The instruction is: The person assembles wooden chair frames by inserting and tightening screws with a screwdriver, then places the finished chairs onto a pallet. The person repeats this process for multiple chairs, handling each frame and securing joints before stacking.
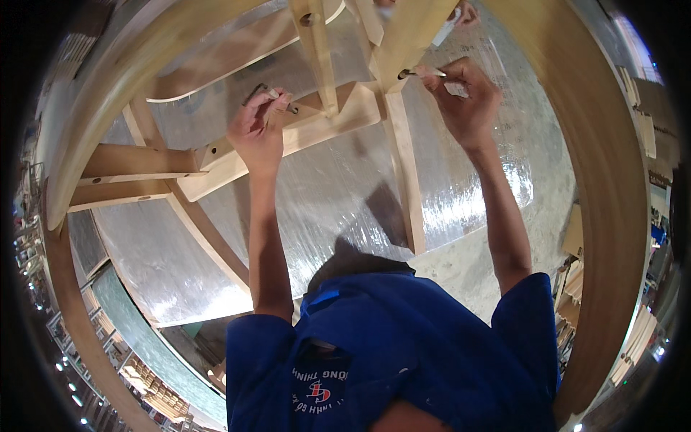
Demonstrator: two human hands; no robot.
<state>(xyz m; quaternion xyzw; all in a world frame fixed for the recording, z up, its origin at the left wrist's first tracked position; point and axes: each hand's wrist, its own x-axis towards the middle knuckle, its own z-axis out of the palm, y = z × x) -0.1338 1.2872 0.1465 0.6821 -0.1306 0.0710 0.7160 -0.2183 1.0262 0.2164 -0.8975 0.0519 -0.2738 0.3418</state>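
My left hand is raised in front of a wooden rail, its fingers closed on a thin dark bent rod that looks like a hex key. The rod's other end shows past my fingertips. Further right, my right hand pinches a small dark bolt and holds it at a hole in a pale wooden post. How far the bolt sits in the hole cannot be made out. Both pieces of wood belong to a large frame around me, with a slat joining the rail between my hands.
Curved wooden members arch around both sides. Crosspieces with drilled holes join the frame at left. Shiny plastic film lies below, beside grey floor. Another person's hand shows at the top. Stacked wood stands lower left.
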